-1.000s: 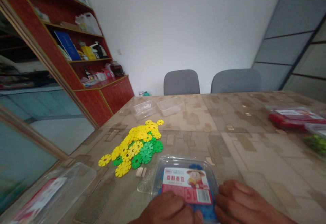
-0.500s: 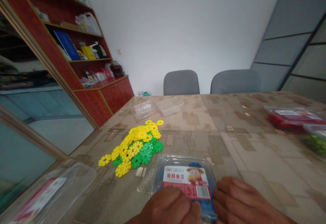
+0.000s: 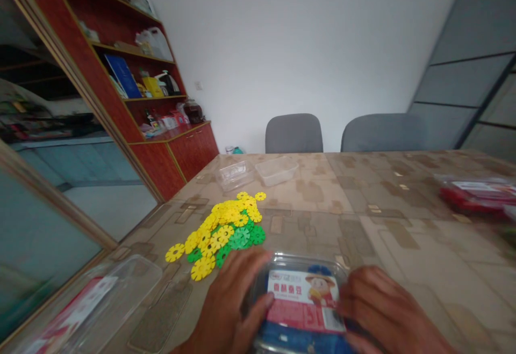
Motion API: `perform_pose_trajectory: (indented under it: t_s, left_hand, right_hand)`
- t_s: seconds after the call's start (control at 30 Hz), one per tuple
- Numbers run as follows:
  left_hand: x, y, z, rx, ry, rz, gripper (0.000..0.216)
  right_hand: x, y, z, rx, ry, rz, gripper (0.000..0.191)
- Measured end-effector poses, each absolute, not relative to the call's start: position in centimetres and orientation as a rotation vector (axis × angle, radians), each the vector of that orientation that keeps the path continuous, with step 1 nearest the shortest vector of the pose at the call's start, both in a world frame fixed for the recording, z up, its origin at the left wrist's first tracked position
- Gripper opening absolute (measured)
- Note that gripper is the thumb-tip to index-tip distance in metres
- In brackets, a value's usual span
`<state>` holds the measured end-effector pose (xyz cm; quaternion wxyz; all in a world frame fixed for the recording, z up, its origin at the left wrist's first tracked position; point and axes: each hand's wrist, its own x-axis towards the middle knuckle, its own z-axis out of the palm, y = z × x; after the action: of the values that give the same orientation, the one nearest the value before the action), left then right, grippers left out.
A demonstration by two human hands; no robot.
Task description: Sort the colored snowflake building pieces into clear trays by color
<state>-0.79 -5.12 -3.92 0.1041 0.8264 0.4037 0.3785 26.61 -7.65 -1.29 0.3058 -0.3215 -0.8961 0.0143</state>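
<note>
A clear lidded plastic box (image 3: pixel 302 289) stands on the table right in front of me, blue pieces showing through it and a white and red label on the lid. My left hand (image 3: pixel 234 295) grips its left side, fingers along the edge and thumb on the label. Curled against the right edge are the fingers of my right hand (image 3: pixel 379 311). Just beyond the box lies a heap of yellow flower-shaped discs (image 3: pixel 221 219) and green discs (image 3: pixel 242 237). The box's near edge is partly cut off by the frame.
At left lies a clear lid (image 3: pixel 105 295) with a red and white label. Two clear trays (image 3: pixel 236 175) (image 3: pixel 277 171) stand towards the back. A box of red pieces (image 3: pixel 475 195) is at the right. Grey chairs (image 3: pixel 294 134) stand behind the table (image 3: pixel 334 225).
My left hand has gone from a closed fist at the box's near edge to its left side. The right hand stays at the right edge. The view has shifted slightly.
</note>
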Motion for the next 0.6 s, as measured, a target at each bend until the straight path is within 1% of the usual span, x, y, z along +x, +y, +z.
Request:
perform_pose_trajectory:
  t_s: [0.07,0.1,0.2,0.27,0.33,0.6]
  left_hand:
    - [-1.5,-4.8,-4.2,2.107,1.403,1.028,0.054]
    - [-1.6,-4.8,-4.5,1.974,1.412,1.009,0.056]
    - [-1.2,-4.7,-6.0,1.71,1.306,1.016,0.055]
    - [-0.8,-4.8,-6.5,1.609,1.243,1.021,0.053]
    - [-0.6,-4.9,-6.7,1.523,1.2,1.036,0.052]
    - [0.1,-4.7,-6.4,1.173,0.942,1.036,0.045]
  right_hand:
    - [25.1,-6.2,-0.8,-1.045,-2.313,0.214,0.013]
    - [24.1,-5.3,-0.7,-1.129,-2.29,0.298,0.013]
    - [21.0,-2.6,-0.6,-1.266,-2.307,0.503,0.016]
    - [19.3,-1.1,-0.7,-1.29,-2.328,0.6,0.013]
    - [18.2,-0.3,-1.0,-1.282,-2.31,0.643,0.009]
    - [18.5,-0.8,-1.6,-1.054,-2.228,0.578,0.011]
